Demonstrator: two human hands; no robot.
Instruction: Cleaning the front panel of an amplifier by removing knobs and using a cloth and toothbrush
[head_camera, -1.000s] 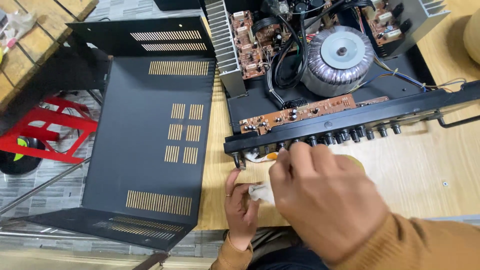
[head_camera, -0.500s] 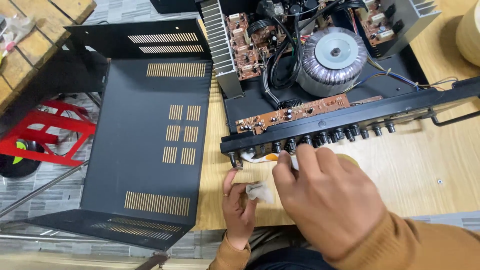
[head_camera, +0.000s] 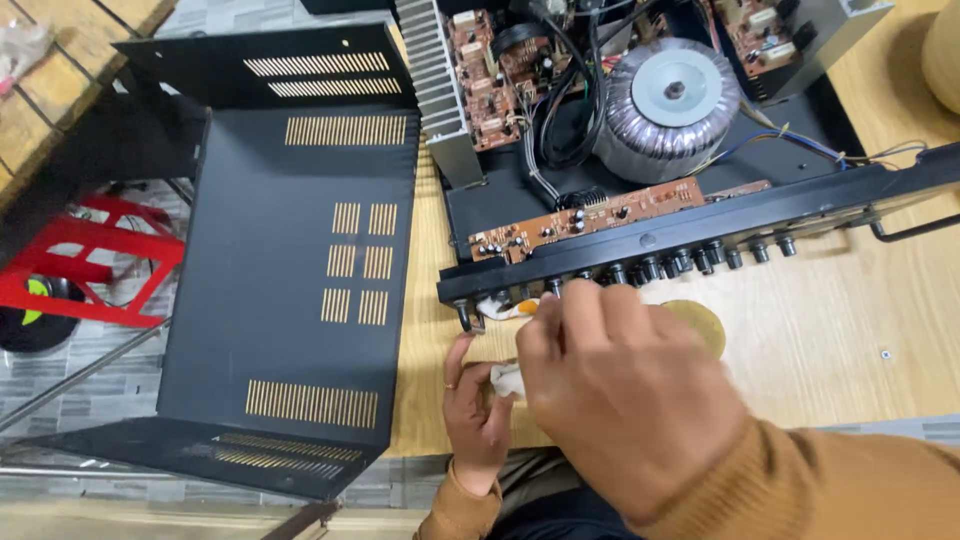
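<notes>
Amplifier front panel (head_camera: 700, 225), black with a row of small knob shafts, lies across the wooden table (head_camera: 850, 350) just ahead of my hands. My right hand (head_camera: 625, 385) reaches its fingertips to the shafts at the panel's left end; what they pinch I cannot tell. My left hand (head_camera: 475, 415), below that end, curls round a white cloth (head_camera: 505, 378). Left of the panel sits the black vented cover (head_camera: 290, 270).

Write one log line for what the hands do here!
left hand: holds white cloth | right hand: fingertips at amplifier front panel knobs | cover: off, beside
</notes>
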